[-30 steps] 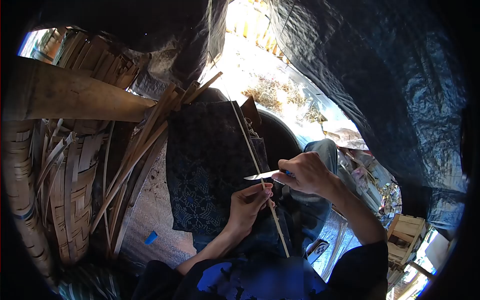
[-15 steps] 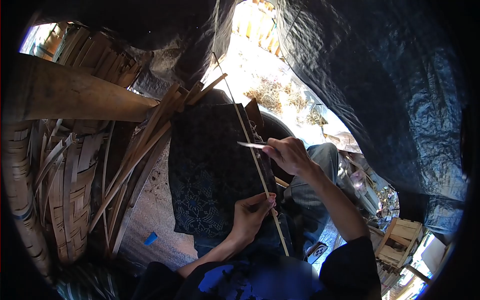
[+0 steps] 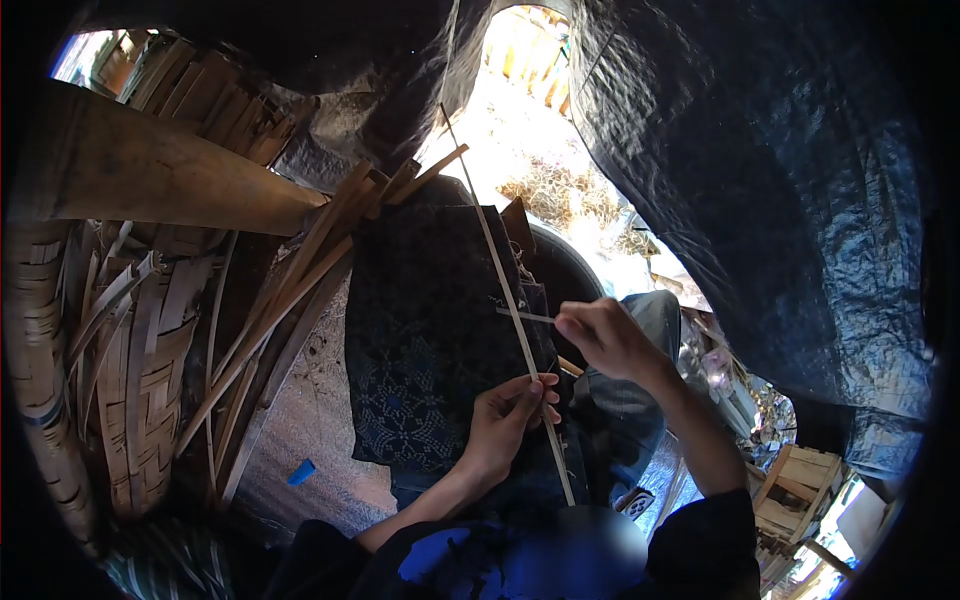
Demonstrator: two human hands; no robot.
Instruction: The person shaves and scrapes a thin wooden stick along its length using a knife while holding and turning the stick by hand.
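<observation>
A long, thin bamboo strip (image 3: 494, 244) runs from near the top middle down to my lap. My left hand (image 3: 500, 425) is closed around its lower part, thumb and fingers pinching it. In my right hand (image 3: 605, 338) is a knife (image 3: 538, 318), its narrow blade pointing left and crossing the strip above my left hand. Whether the edge touches the strip I cannot tell. Beneath both hands, a dark cloth (image 3: 425, 300) with a blue floral pattern covers my lap.
Split bamboo slats (image 3: 275, 300) lean at the left beside a woven bamboo basket (image 3: 150, 400). A thick bamboo pole (image 3: 190, 175) juts in from the upper left. Dark plastic sheeting (image 3: 740, 200) hangs at the right, above a wooden crate (image 3: 797, 487). A blue scrap (image 3: 301, 472) lies on the ground.
My right hand has moved slightly right and down with the knife, whose blade now lies across the strip. My left fingers have shifted on the strip, more of them now spread beside it.
</observation>
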